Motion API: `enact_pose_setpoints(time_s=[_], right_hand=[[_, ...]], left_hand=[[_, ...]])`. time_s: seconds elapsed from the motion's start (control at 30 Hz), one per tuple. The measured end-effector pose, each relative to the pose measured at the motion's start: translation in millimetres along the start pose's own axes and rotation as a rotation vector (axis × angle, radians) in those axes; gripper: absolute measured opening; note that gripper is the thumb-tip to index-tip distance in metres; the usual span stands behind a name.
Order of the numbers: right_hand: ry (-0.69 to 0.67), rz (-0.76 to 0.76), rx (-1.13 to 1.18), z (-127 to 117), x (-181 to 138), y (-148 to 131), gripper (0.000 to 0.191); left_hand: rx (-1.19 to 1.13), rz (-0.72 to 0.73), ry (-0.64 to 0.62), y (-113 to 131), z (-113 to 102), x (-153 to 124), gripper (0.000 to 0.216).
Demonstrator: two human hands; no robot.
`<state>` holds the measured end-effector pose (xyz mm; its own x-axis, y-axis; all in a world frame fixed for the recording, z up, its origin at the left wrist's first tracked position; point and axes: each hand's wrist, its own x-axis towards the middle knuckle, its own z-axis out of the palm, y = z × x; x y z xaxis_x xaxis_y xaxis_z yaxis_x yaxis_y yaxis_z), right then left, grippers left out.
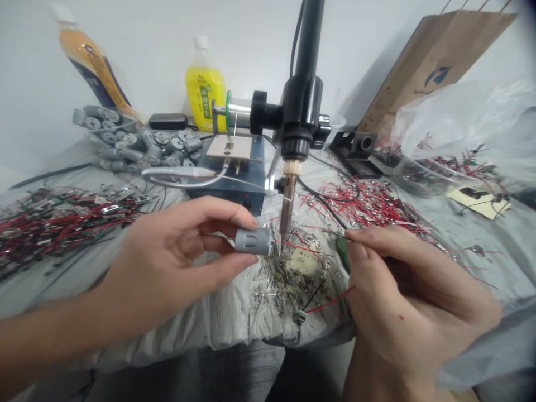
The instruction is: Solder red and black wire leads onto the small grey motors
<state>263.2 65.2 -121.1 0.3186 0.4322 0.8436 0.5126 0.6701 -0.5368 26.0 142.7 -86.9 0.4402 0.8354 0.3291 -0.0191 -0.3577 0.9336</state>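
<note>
My left hand [167, 262] is closed around a small grey electric motor [252, 241], held on its side between thumb and fingers. The motor's terminal end faces right, close to the tip of an upright soldering iron [286, 215] clamped in a stand. A red wire [295, 244] runs to the right from beside that end. My right hand [410, 285] is closed in a pinch on thin wires [333, 231]. Below it hangs a small switch [298, 318] with a red and a black lead; the red one runs up to my right hand, whose inner fingers are hidden.
Solder scraps [288, 273] litter the sheet under the iron. A solder spool [239, 111] sits over a blue box [247, 187]. Piled motors [146, 146] stand back left; wired parts lie left [75, 223] and right [368, 204]. Two bottles and a paper bag [431, 61] stand behind.
</note>
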Motion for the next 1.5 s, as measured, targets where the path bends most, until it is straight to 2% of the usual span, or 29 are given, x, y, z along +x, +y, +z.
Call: enact_pose_setpoints(time_s=[0.43,0.67,0.77,0.9,1.17,1.5], right_hand=[[-0.072,-0.017,0.053,2,1,1,0.056],[-0.096,-0.036,-0.002,1,4,-4,0.043],[-0.087,-0.071,-0.032,4,6,-7,0.033],[-0.104,-0.045,-0.079,8,5,-12,0.027],[-0.173,-0.036,-0.118,12,7,-17,0.029],[-0.193,-0.063,-0.062,12,7,-17,0.029]], left_hand=[[0.015,0.075,-0.019,2,4,0,0.035],[0.041,0.056,0.011,2,4,-2,0.042],[0.058,0.061,0.023,2,5,-2,0.040],[0.054,0.052,0.029,2,4,-1,0.038],[0.057,0.067,0.019,4,4,-3,0.033],[0.020,0.049,0.014,6,5,-2,0.037]])
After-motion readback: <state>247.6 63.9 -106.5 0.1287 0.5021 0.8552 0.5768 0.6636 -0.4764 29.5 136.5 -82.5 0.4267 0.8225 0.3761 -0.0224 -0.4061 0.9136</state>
